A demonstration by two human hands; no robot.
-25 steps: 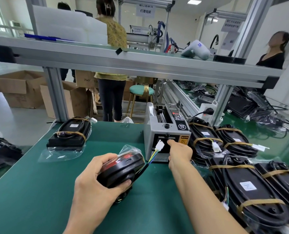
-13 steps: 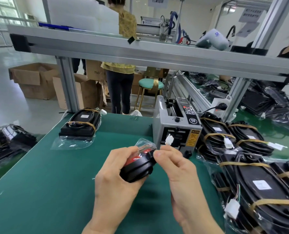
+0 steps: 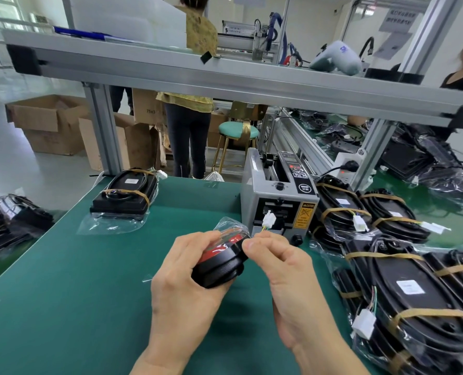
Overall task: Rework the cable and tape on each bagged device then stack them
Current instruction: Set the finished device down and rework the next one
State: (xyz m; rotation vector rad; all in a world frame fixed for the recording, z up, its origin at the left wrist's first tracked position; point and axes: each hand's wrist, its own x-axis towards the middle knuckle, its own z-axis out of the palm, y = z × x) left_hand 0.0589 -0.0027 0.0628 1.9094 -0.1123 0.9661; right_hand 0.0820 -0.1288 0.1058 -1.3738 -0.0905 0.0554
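The person holds one bagged device (image 3: pixel 220 262), a round black unit with a red face, above the green counter (image 3: pixel 76 293) near the middle of the view. The left hand (image 3: pixel 181 277) is wrapped around its underside and near edge, fingers curled onto the plastic. The right hand (image 3: pixel 276 263) sits at the device's 3 o'clock, thumb and forefinger pinched on the thin cable (image 3: pixel 260 231) where it leaves the bag; its white connector (image 3: pixel 268 221) stands up just in front of the mouth of the tape dispenser (image 3: pixel 279 204).

The likeliest slip is strain on that cable: the wires are fine, and a hard pull or tight bend at the exit point could kink them or loosen them from the connector. The bag film looks slick, so the device could rotate or slide in the left hand's grip while the right one works. The connector also sits close enough to the dispenser's slot to snag there. The taped devices (image 3: pixel 403 288) crowd the counter at 3 to 5 o'clock, so a careless elbow could drag them. One finished unit (image 3: pixel 126 194) lies well apart at 10 o'clock.
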